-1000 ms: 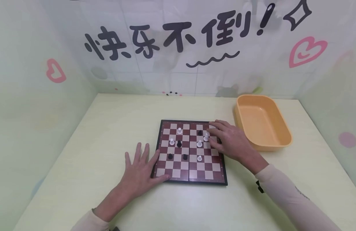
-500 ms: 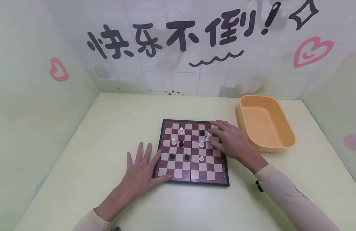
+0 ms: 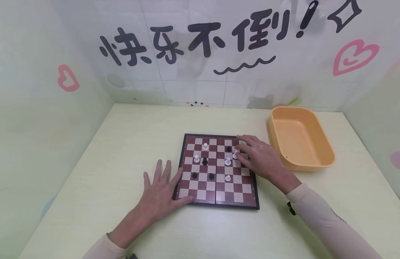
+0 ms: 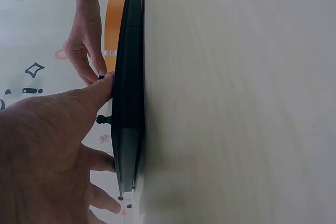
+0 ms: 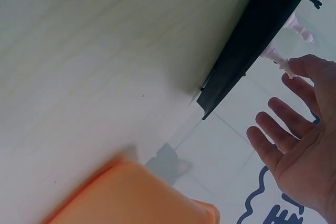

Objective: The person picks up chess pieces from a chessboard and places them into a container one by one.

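A chessboard (image 3: 216,192) with a dark rim lies flat on the table, bearing several white and black pieces. My right hand (image 3: 261,158) reaches over its right side, thumb and index finger pinching the top of a white chess piece (image 3: 235,155). In the right wrist view that white piece (image 5: 278,59) stands on the board, and the other fingers are spread apart. My left hand (image 3: 159,198) rests at the board's left edge with fingers spread, its thumb at the near-left corner. Near the pinched piece stand a black piece (image 3: 228,149) and another white piece (image 3: 228,161).
An orange plastic basin (image 3: 302,168) stands on the table to the right of the board, close behind my right hand. A wall (image 3: 174,90) with large dark writing and pink hearts closes off the back, and side walls flank the table (image 3: 138,126).
The head view has shifted slightly, so the board and wall appear a little further right. My hands stay at nearly the same places on the board, and the pieces keep their squares.
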`<state>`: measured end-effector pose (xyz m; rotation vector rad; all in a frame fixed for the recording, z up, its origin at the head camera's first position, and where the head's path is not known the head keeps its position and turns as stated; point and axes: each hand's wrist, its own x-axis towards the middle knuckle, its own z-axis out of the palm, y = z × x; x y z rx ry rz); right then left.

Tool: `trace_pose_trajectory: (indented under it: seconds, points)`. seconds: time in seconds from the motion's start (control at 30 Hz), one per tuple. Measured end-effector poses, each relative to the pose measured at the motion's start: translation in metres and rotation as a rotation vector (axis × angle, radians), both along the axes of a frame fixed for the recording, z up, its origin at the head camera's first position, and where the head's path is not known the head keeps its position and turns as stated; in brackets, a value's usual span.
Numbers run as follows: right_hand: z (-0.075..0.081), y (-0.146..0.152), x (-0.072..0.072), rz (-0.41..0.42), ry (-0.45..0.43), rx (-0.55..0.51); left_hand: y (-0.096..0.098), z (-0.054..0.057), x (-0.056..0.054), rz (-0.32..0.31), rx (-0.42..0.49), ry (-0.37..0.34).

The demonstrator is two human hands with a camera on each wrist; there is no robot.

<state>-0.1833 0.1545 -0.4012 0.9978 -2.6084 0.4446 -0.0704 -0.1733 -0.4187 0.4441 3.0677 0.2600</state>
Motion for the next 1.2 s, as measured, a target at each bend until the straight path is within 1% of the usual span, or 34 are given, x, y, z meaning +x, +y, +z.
trace_pose_trajectory:
  seconds: [0.23,0.7,0.93,1.2]
  points:
    - [0.0011,0.0007,0.0011,-0.006,-0.002,0.004,-0.0005,-0.0007,-0.0003,0.002,-0.001,-0.001]
    - [-0.0001,0.0039,0.0001,0.015,0.011,0.006,-0.0009,-0.0009,-0.0004,0.007,0.001,-0.012]
    - [0.0019,0.0038,-0.0009,0.003,0.008,-0.016,-0.0009,-0.0002,-0.0007,0.007,0.003,-0.011]
    - [0.0056,0.006,-0.0005,-0.014,-0.004,-0.012,-0.0005,-0.0003,-0.0012,0.005,0.007,-0.017]
